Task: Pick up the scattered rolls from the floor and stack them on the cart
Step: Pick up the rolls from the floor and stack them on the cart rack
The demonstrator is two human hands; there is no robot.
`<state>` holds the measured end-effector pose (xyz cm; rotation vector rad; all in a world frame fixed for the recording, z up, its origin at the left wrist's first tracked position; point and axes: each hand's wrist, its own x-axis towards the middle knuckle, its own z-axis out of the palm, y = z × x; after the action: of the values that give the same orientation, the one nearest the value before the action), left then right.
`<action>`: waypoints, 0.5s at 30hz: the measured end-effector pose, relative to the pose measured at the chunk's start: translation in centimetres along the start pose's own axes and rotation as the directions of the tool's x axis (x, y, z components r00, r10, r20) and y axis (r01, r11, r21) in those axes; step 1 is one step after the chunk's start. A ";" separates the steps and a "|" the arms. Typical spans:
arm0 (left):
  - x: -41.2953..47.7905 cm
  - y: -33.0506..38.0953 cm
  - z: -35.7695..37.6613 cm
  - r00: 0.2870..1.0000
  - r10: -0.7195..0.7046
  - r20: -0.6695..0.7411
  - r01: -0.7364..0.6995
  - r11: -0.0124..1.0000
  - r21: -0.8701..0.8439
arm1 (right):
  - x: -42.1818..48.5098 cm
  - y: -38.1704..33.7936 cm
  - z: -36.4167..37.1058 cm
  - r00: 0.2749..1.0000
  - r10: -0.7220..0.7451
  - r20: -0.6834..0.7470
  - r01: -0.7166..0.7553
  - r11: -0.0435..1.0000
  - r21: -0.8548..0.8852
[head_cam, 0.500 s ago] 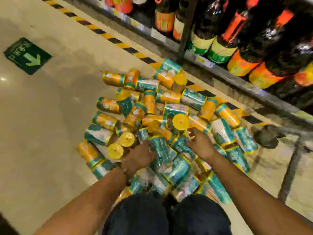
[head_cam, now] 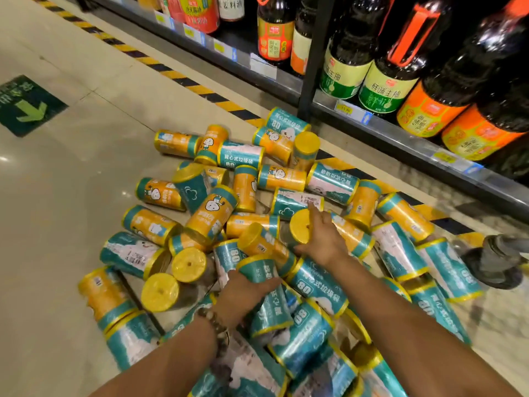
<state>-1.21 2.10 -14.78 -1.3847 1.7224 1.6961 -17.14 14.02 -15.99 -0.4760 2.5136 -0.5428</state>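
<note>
Several yellow and teal wrapped rolls (head_cam: 210, 213) lie in a loose pile on the shop floor. My left hand (head_cam: 243, 296), with a bead bracelet on the wrist, grips a teal roll (head_cam: 264, 308) near the front middle of the pile. Further in, my right hand (head_cam: 323, 242) wraps over a roll with a yellow end face (head_cam: 299, 226), thumb below it and fingers across its top. Of the cart only a grey caster wheel (head_cam: 492, 262) shows, at the right edge of the pile.
A low shelf (head_cam: 386, 133) with dark sauce bottles (head_cam: 346, 53) runs along the back and right. Yellow-black hazard tape (head_cam: 183, 80) marks its base. A green arrow sticker (head_cam: 27, 106) lies on the bare tile floor (head_cam: 71, 196) to the left.
Both hands have moved deeper into the pile. The left now grips a teal roll and the right has closed over the yellow-ended roll. The view has come closer.
</note>
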 end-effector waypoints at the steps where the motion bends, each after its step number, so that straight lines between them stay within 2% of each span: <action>1: 0.1 -0.2 0.0 1.000 -0.005 -0.011 0.005 1.000 -0.027 | -0.1 0.3 0.1 1.000 -0.006 -0.019 0.007 0.997 0.075; 6: -3.4 1.7 -2.2 0.998 0.053 -0.023 -0.055 0.990 -0.132 | -4.1 0.4 -3.2 0.992 0.015 -0.128 0.027 0.947 0.321; 8: -6.7 3.9 -4.0 0.996 0.091 0.016 -0.086 0.977 -0.197 | -7.3 -1.5 -6.9 0.981 0.069 -0.180 0.028 0.873 0.486; 10: -10.9 6.7 -6.2 0.992 0.103 0.073 -0.083 0.969 -0.234 | -11.2 -4.3 -11.4 0.977 0.121 -0.178 0.041 0.705 0.708; 13: -18.0 11.6 -9.4 0.983 0.137 0.124 -0.096 0.953 -0.287 | -17.0 -8.8 -18.3 0.962 0.237 -0.138 0.028 0.416 0.909; 15: -23.5 15.1 -11.1 0.975 0.152 0.163 -0.095 0.945 -0.314 | -20.6 -12.1 -22.6 0.956 0.288 0.052 -0.074 0.066 0.995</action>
<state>1.46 -1.85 14.91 -1.2105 1.5195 2.1618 -10.43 18.89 15.87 0.4851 1.5767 -2.0347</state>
